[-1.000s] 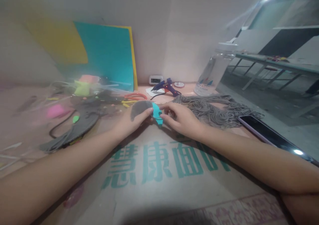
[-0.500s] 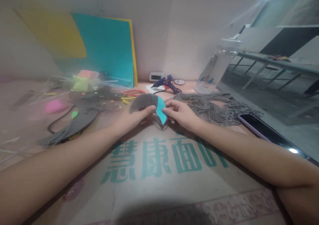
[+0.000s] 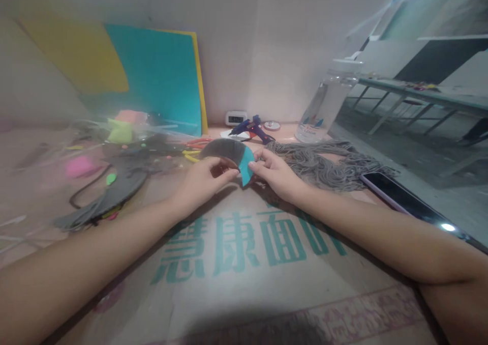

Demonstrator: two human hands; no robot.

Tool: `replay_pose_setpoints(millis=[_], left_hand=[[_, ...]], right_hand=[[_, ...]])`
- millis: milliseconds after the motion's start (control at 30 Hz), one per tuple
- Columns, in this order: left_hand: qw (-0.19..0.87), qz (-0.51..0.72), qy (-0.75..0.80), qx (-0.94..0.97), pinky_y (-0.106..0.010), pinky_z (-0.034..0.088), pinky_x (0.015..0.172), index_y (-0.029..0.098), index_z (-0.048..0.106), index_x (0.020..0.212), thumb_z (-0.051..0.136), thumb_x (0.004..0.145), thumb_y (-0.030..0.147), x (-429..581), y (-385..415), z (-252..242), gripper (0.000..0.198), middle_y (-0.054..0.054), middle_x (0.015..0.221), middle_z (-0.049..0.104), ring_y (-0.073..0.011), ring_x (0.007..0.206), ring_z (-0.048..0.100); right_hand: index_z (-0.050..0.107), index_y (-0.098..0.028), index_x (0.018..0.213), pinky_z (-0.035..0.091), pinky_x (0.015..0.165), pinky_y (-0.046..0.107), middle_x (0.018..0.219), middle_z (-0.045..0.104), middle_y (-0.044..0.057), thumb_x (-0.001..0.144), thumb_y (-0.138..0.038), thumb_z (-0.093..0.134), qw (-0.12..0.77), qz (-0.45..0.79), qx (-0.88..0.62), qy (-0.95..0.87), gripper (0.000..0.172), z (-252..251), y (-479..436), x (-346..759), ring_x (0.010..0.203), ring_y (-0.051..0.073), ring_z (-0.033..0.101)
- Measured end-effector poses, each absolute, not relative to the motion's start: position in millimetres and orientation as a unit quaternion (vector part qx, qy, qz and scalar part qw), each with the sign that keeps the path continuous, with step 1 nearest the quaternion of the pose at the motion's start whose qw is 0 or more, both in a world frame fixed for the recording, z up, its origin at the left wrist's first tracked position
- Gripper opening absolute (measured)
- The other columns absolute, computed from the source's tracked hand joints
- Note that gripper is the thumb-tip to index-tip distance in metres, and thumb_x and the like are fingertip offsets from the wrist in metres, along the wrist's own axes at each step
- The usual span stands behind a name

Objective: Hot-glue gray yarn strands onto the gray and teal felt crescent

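Observation:
A dark grey curved piece (image 3: 224, 149) with a turquoise section (image 3: 247, 166) at its right end is held up between my two hands at the middle. My left hand (image 3: 208, 179) pinches its lower edge, thumb near the turquoise part. On the right, my right hand (image 3: 272, 172) grips the turquoise section between thumb and fingers. Part of the piece is hidden behind my fingers. Just behind it lie orange-handled and yellow-handled tools (image 3: 192, 154) and a blue glue gun (image 3: 253, 128).
Grey cord (image 3: 328, 164), a phone (image 3: 396, 195) and a clear bottle (image 3: 324, 106) are at the right. A small clock (image 3: 235, 118) stands by the wall. At left are grey pieces (image 3: 114, 192), a pink lump (image 3: 81, 167) and turquoise sheets (image 3: 163, 80).
The curved piece has tilted, and its turquoise end shows narrower. My left hand's fingers have bent and its thumb sits lower on the piece. The whole view has shifted slightly.

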State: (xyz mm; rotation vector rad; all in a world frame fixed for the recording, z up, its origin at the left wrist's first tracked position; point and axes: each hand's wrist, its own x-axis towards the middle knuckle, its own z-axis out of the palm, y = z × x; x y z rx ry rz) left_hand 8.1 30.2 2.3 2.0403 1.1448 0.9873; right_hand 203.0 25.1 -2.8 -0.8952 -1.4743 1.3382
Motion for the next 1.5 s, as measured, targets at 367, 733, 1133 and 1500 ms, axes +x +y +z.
replay_pose_setpoints(millis=[367, 733, 1133, 1500], left_hand=[[0.211, 0.351, 0.391, 0.824, -0.028, 0.041, 0.069, 0.019, 0.057, 0.078, 0.050, 0.088, 0.031, 6, 31, 0, 0.017, -0.001, 0.081, 0.061, -0.0177, 0.077, 0.056], [0.185, 0.342, 0.390, 0.835, -0.029, 0.042, 0.069, 0.019, 0.063, 0.082, 0.059, 0.086, 0.038, 7, 32, -2, 0.020, -0.002, 0.082, 0.065, -0.0175, 0.076, 0.058], [0.157, 0.326, 0.379, 0.852, -0.031, 0.043, 0.072, 0.019, 0.066, 0.081, 0.054, 0.087, 0.030, 7, 32, -3, 0.017, -0.004, 0.084, 0.070, -0.0195, 0.079, 0.061], [0.212, 0.360, 0.430, 0.800, -0.029, 0.042, 0.069, 0.018, 0.063, 0.076, 0.053, 0.081, 0.023, 8, 27, 3, 0.012, -0.001, 0.077, 0.067, -0.0172, 0.072, 0.058]], right_hand=[[0.055, -0.019, 0.091, 0.051, 0.056, 0.024, 0.075, 0.061, -0.002, 0.084, -0.039, 0.063, 0.421, 0.464, -0.384, -0.678, 0.023, 1, 21, 202, 0.060, 0.010, 0.059], [0.054, -0.022, 0.097, 0.052, 0.048, 0.026, 0.071, 0.065, -0.002, 0.086, -0.033, 0.058, 0.458, 0.394, -0.449, -0.658, 0.016, 4, 19, 201, 0.055, 0.014, 0.064], [0.050, -0.022, 0.085, 0.050, 0.050, 0.025, 0.071, 0.063, -0.003, 0.087, -0.036, 0.059, 0.415, 0.314, -0.440, -0.732, 0.016, 1, 13, 202, 0.059, 0.015, 0.067], [0.051, -0.021, 0.093, 0.048, 0.045, 0.023, 0.061, 0.065, -0.003, 0.088, -0.033, 0.058, 0.416, 0.355, -0.448, -0.707, 0.014, 1, 14, 201, 0.053, 0.015, 0.066]])
